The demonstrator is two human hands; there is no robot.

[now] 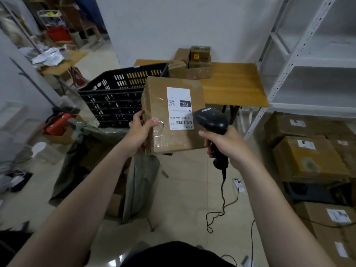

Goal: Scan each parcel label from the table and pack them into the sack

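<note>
My left hand [140, 130] grips the left edge of a brown cardboard parcel [156, 101], held up in front of me with its white label [179, 108] facing me. My right hand [224, 145] holds a black barcode scanner [212, 118] by its handle; the scanner head sits just right of the label's barcode. A grey-green sack [92, 149] stands open on the floor below the parcel, to the left. Several more brown parcels [194, 62] are stacked at the back of the wooden table [237, 83].
A black plastic crate [115, 93] sits behind the sack, against the table. White metal shelving [308, 74] stands at right, with labelled cardboard boxes [308, 157] stacked below it. The scanner's cable [223, 199] trails onto the tiled floor. Clutter and a second table lie far left.
</note>
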